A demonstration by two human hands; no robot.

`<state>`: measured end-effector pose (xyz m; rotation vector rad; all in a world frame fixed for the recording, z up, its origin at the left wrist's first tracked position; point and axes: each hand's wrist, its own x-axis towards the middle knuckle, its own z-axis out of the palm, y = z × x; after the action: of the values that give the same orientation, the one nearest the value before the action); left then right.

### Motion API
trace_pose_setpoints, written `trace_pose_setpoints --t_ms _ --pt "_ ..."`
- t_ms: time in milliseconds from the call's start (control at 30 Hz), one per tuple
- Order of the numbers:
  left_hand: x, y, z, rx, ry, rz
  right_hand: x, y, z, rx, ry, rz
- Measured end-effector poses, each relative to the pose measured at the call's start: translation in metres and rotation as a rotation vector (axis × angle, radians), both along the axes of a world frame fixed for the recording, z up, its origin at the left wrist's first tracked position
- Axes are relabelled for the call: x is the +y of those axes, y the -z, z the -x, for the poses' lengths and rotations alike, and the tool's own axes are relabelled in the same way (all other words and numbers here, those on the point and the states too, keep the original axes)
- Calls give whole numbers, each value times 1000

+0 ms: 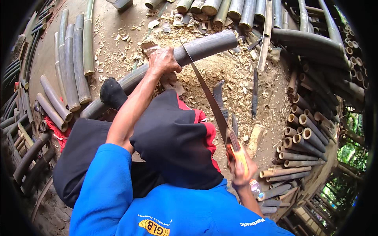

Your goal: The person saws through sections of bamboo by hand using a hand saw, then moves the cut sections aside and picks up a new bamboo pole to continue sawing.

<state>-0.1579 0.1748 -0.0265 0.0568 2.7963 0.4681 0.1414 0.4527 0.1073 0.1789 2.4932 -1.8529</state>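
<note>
A long grey-green bamboo pole (212, 43) lies slantwise in front of me, its far end up and to the right. My left hand (163, 61) presses down on it, fingers wrapped over its top. In my right hand (241, 171) is the orange handle of a handsaw (210, 98). The saw's long, tapering blade reaches up to the pole, its tip end crossing it just right of my left hand. Whether the teeth have cut in cannot be seen. A foot in a black sock (113, 92) rests against the pole's lower left part.
Wood shavings (197, 84) cover the ground around a broad machete blade (218, 94) and a dark-handled knife (255, 94). Cut bamboo lengths (71, 63) lie at the left, more bamboo tubes (236, 10) along the top. Stacked bamboo pieces (311, 137) fill the right side.
</note>
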Motion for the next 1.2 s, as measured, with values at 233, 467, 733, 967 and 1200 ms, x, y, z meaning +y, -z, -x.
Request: trace_pose_setpoints --t_ms 233,467,733,967,1200 --pt "11 11 2 -95 -35 -14 -84 57 191 230 -105 -172" --pt "7 0 1 7 12 61 0 4 0 -41 -54 -19" --pt "18 4 3 -152 -18 -8 -64 57 168 148 -140 -254" --pt "8 4 -2 -37 -6 33 -8 38 25 45 -9 21" --pt "11 9 4 -108 -7 10 -62 66 158 241 -169 -272"
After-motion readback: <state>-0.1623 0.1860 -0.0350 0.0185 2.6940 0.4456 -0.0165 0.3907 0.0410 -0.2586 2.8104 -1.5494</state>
